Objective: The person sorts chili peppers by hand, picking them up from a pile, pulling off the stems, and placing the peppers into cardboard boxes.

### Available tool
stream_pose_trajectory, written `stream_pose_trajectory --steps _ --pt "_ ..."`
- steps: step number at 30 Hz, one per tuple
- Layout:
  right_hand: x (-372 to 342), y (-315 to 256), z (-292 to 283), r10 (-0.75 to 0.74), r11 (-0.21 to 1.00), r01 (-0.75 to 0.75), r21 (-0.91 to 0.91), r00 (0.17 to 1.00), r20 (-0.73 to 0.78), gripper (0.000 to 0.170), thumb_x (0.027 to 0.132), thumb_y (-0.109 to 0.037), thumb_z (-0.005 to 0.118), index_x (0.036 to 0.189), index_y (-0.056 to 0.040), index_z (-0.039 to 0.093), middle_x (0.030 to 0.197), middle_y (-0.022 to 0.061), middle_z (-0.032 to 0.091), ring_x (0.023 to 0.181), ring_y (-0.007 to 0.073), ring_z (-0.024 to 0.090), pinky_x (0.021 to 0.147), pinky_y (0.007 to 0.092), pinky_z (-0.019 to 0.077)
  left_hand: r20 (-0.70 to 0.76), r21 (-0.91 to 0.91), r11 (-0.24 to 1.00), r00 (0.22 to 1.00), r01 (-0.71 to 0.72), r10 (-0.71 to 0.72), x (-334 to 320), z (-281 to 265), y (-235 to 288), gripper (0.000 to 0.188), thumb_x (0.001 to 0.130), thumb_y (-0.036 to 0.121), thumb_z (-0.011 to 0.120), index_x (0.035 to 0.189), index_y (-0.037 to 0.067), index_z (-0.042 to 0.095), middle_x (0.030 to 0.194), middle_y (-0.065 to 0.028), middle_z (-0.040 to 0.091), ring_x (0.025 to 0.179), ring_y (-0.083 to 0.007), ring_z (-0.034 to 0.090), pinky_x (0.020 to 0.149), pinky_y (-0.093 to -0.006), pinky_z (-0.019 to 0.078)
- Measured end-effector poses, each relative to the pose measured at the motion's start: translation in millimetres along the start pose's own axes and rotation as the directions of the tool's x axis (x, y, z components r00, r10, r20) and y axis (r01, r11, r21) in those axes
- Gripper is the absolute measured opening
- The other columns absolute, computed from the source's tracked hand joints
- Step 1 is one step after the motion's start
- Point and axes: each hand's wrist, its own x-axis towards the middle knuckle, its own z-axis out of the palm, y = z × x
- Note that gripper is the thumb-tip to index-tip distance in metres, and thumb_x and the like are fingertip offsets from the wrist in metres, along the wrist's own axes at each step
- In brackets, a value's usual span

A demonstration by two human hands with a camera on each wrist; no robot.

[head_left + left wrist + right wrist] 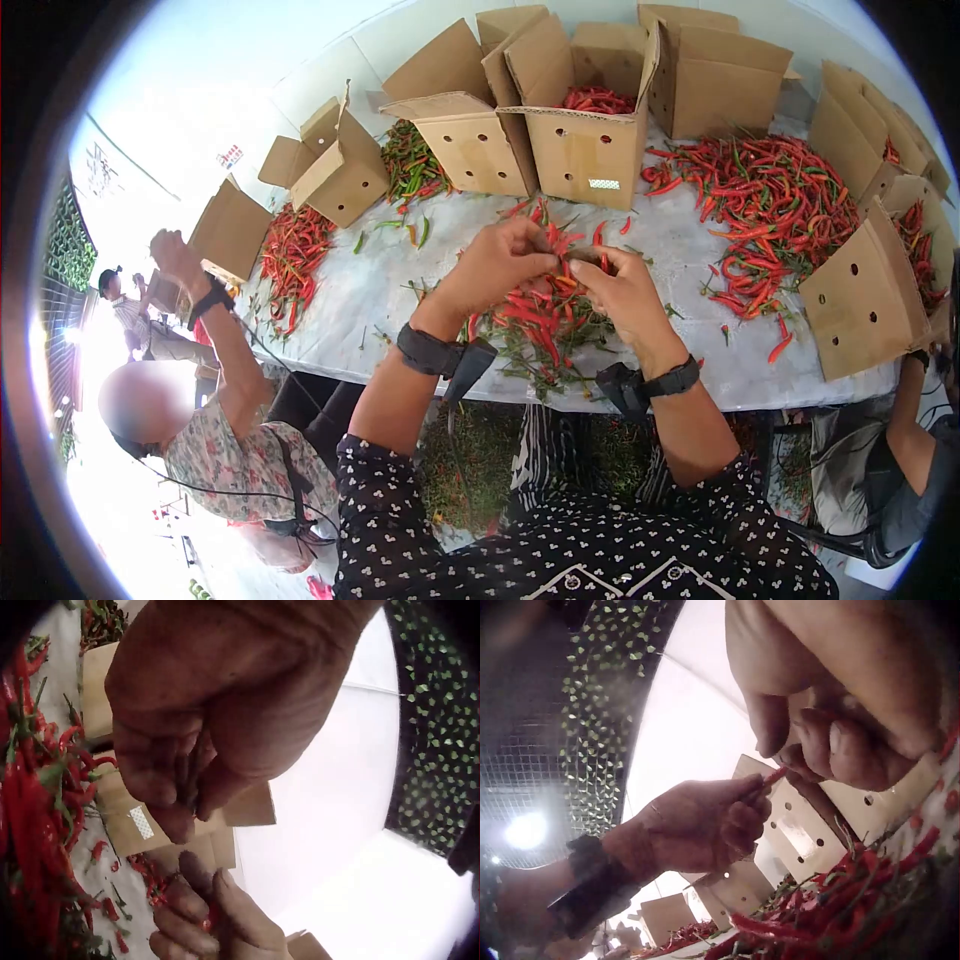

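Both hands are raised close together over a heap of red chili peppers point(535, 325) at the table's near edge. My left hand point(490, 268) pinches a slim red chili pepper point(777, 775) between thumb and fingers; its end pokes out toward the other hand. Beside it, the fingers of my right hand point(628, 297) are curled, thumb close to the forefinger. A bit of red chili pepper point(207, 925) shows inside that right hand, most of it hidden by the fingers. Green stems lie mixed through the heap below.
Cardboard boxes point(580, 150) line the table's far side, some with chili peppers inside. A large red pile point(770, 200) lies to the right, a green and red one point(410, 165) at back left. A person point(225, 440) sits at left with one arm raised; another point(905, 450) sits at right.
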Motion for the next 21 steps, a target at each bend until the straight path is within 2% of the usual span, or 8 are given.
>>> stream_pose_trajectory --steps 2,7,9,10,13,15,19,21 --pt "-1 -1 -4 0.125 0.982 -0.127 0.14 0.992 0.024 0.015 0.079 -0.014 0.061 0.084 0.0001 0.06 0.064 -0.0025 0.052 0.051 0.0038 0.043 0.044 0.0201 0.0331 0.037 -0.026 0.999 0.999 -0.02 0.021 -3 10 3 0.02 0.081 0.005 0.057 0.099 -0.002 0.054 0.075 -0.0039 0.061 0.065 -0.0085 0.058 0.057 -0.021 0.0455" --pt "1 -3 -10 0.064 0.975 -0.051 0.217 0.996 -0.055 0.012 0.079 -0.014 0.061 0.083 -0.003 0.058 0.063 -0.0032 0.05 0.048 0.0033 0.04 0.041 0.0192 0.0296 0.024 -0.171 0.982 0.996 -0.082 0.087 -12 21 3 0.02 0.081 0.006 0.057 0.099 -0.003 0.056 0.076 -0.004 0.062 0.067 -0.0085 0.059 0.062 -0.0208 0.0472" --pt "0 -6 -13 0.033 0.97 -0.011 0.242 0.996 -0.085 0.011 0.079 -0.014 0.062 0.082 -0.0033 0.058 0.063 -0.0033 0.05 0.048 0.0033 0.04 0.042 0.0193 0.03 -0.077 0.123 0.992 0.997 0.008 0.001 -18 20 2 0.017 0.082 0.007 0.057 0.095 -0.003 0.059 0.076 -0.0029 0.062 0.065 -0.0082 0.058 0.06 -0.0213 0.0461" --pt "0 -6 -15 0.023 0.969 -0.003 0.248 0.997 -0.078 0.012 0.079 -0.014 0.062 0.081 -0.0033 0.058 0.063 -0.0033 0.05 0.049 0.0031 0.041 0.042 0.0192 0.0303 -0.075 0.125 0.992 0.997 0.01 -0.001 -20 23 3 0.017 0.082 0.007 0.057 0.095 -0.003 0.059 0.076 -0.0029 0.062 0.065 -0.0082 0.058 0.06 -0.0213 0.0461" --pt "-1 -6 -14 -0.006 0.974 0.022 0.224 0.997 -0.071 0.012 0.079 -0.015 0.062 0.081 -0.0032 0.058 0.063 -0.0034 0.051 0.051 0.0027 0.041 0.043 0.0191 0.0309 -0.144 0.372 0.926 0.982 -0.063 0.124 -30 32 11 0.012 0.081 0.008 0.057 0.087 -0.002 0.061 0.072 -0.0046 0.06 0.061 -0.0103 0.057 0.057 -0.024 0.0446" --pt "-3 -7 -9 -0.025 0.981 0.037 0.19 0.998 -0.064 0.013 0.08 -0.015 0.062 0.081 -0.0031 0.058 0.063 -0.0035 0.051 0.052 0.0025 0.042 0.044 0.019 0.0312 -0.172 0.558 0.803 0.918 -0.209 0.358 -35 38 14 0.014 0.075 0.011 0.062 0.083 -0.001 0.061 0.071 -0.0141 0.06 0.06 -0.0238 0.059 0.058 -0.0324 0.0459" --pt "-6 -7 -3 -0.08 0.992 0.087 0.09 0.994 -0.075 0.014 0.079 -0.016 0.063 0.082 -0.0027 0.059 0.065 -0.0037 0.051 0.054 0.0019 0.042 0.046 0.0187 0.0327 -0.245 0.635 0.738 0.847 -0.227 0.471 -43 49 8 0.01 0.074 0.008 0.06 0.078 -0.001 0.06 0.069 -0.015 0.058 0.062 -0.0292 0.057 0.058 -0.0334 0.0452" --pt "-11 -10 -4 -0.097 0.994 0.099 0.044 0.994 -0.048 0.015 0.079 -0.017 0.063 0.082 -0.0025 0.059 0.065 -0.0036 0.052 0.055 0.0017 0.042 0.047 0.0185 0.0334 -0.249 0.522 0.798 0.841 -0.301 0.481 -48 54 4 0.009 0.077 0.006 0.058 0.08 -0.001 0.059 0.066 -0.0113 0.056 0.059 -0.019 0.053 0.055 -0.0291 0.042"
